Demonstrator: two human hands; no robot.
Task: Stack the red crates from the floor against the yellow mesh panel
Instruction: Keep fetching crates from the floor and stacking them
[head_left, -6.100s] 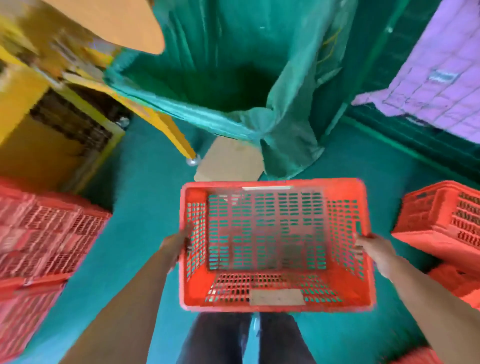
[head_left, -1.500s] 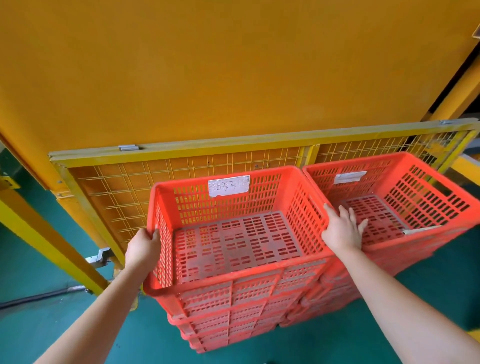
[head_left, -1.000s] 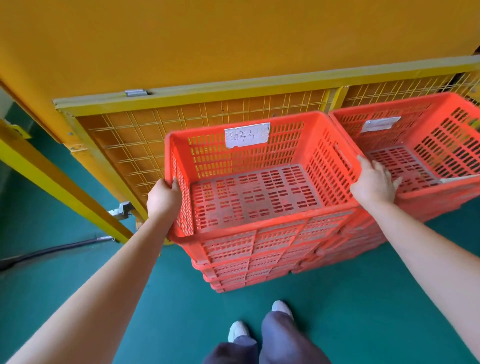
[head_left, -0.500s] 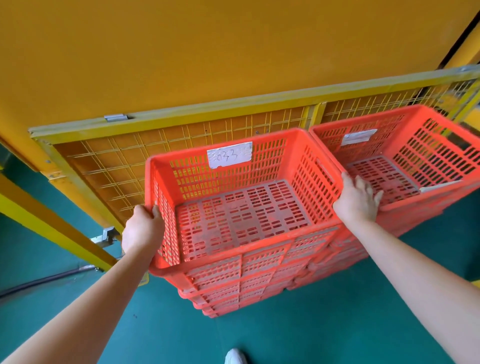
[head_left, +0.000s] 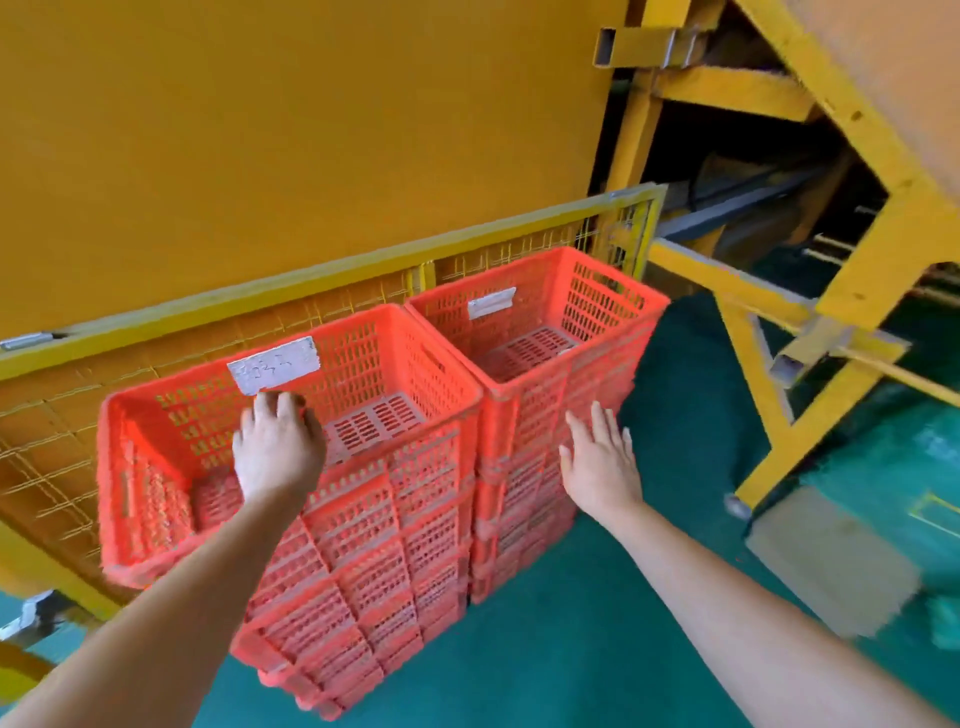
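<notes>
Since neither hand grips it, left hand fingers loosely curled, right hand fingers spread, the top crate may tip off its stack if nested crookedly.

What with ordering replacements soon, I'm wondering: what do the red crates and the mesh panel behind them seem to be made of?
The red crates look like moulded plastic, fairly matte: one even colour, slotted walls, handle holes formed in. The mesh panel looks like metal wire in a metal frame, painted yellow: thin crossed rods in a square grid; which metal is unclear.
</notes>
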